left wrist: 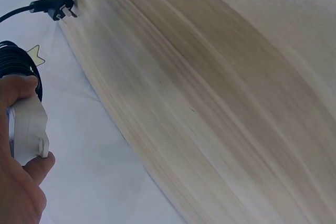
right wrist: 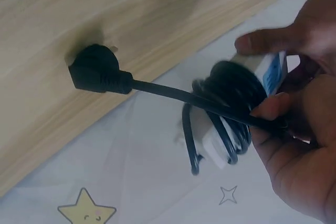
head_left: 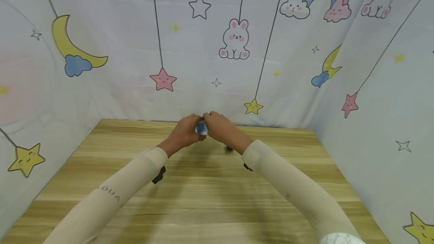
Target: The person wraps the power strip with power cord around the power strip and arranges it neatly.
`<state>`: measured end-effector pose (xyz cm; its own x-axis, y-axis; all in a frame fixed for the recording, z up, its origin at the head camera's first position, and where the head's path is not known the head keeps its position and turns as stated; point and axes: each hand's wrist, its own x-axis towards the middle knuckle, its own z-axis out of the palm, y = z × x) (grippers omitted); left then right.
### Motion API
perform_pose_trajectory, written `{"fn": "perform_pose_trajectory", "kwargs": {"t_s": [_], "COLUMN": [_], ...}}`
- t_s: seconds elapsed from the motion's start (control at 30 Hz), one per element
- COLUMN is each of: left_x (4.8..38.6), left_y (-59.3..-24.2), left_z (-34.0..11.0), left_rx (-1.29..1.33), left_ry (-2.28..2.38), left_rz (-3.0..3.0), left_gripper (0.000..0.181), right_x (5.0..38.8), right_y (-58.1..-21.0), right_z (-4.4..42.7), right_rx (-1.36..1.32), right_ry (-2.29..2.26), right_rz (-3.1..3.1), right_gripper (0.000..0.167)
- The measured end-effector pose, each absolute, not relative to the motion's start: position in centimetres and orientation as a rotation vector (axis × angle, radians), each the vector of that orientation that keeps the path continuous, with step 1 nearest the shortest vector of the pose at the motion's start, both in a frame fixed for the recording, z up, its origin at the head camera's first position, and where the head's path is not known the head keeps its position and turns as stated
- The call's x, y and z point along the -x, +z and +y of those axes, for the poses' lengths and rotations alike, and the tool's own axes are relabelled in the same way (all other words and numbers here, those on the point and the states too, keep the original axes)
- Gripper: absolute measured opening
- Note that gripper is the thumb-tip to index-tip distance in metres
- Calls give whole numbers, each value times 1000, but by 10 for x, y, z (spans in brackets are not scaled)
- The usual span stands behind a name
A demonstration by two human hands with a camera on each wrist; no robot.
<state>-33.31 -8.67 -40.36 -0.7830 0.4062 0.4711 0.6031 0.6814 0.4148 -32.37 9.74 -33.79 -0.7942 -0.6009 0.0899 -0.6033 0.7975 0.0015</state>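
Over the far edge of the table, my left hand (head_left: 185, 130) grips a white block (left wrist: 29, 127) with a blue label (right wrist: 272, 74). Its thumb lies on top of the block, beside the wound cord. A black power cord (right wrist: 236, 90) is wrapped round the block in several loops. My right hand (right wrist: 302, 148), close against the left, pinches a length of this cord between thumb and fingers. From there the cord runs to a black plug (right wrist: 94, 69) with metal pins, which hangs free above the wood. Part of the block is hidden behind the fingers.
The wood-grain table (head_left: 203, 199) spreads below both forearms. White cloth walls (head_left: 129, 48) printed with stars, moons and rabbits stand at the back and both sides. A dark wrist mount (head_left: 159, 175) shows under the left sleeve.
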Motion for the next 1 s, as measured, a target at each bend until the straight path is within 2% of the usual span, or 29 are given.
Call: {"fn": "perform_pose_trajectory", "kwargs": {"t_s": [0.23,0.8,1.0], "left_x": [333,333,332], "left_y": [-400,-397,-396], "left_z": [-87,-89,-89], "left_rx": [793,666,629], "left_ry": [-826,-867,-897], "left_rz": [-2523,-2521,-2521], "left_gripper": [64,62,65], "right_x": [307,288,283], "right_y": [-354,-388,-400], "right_z": [107,108,109], "right_rx": [-994,-904,-859], "right_ry": [175,112,269], "right_rz": [-2783,-2632,-2637], "right_gripper": [52,57,61]}}
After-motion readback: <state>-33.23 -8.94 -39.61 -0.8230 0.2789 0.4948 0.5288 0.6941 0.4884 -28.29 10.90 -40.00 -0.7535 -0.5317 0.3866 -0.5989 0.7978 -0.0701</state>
